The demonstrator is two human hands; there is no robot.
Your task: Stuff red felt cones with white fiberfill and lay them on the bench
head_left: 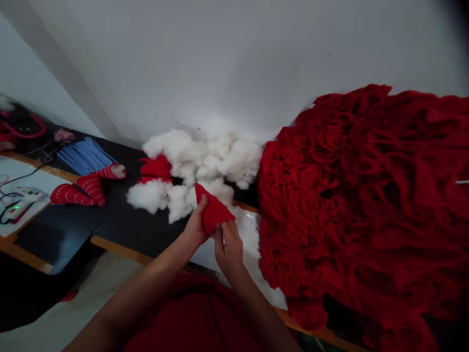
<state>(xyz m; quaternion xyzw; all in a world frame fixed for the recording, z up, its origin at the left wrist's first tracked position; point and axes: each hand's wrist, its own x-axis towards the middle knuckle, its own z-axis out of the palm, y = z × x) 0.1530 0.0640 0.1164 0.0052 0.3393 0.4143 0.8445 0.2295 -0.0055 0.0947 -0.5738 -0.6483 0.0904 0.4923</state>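
With both of my hands I hold one small red cloth piece, which is above the worktop, near its front edge. My left hand is closed around the left side of the piece, and the thumb lies on the face of it. My right hand is narrow, with the fingertips gathered at the lower edge of the cloth; what is inside the cloth, I cannot tell. Just behind my hands there is a loose pile of white stuffing, which reaches to the back edge of the worktop, by the wall. At the left of this pile, touching it, lie some folded red pieces. On the right part of the worktop stands a very big heap of red fabric, and it comes down to the front edge. Farther to the left I see red shapes with white stitches, and behind them a bundle of blue strips, near the back edge, with a ball of string beside it. In the left front area there is a pale device with a small green light
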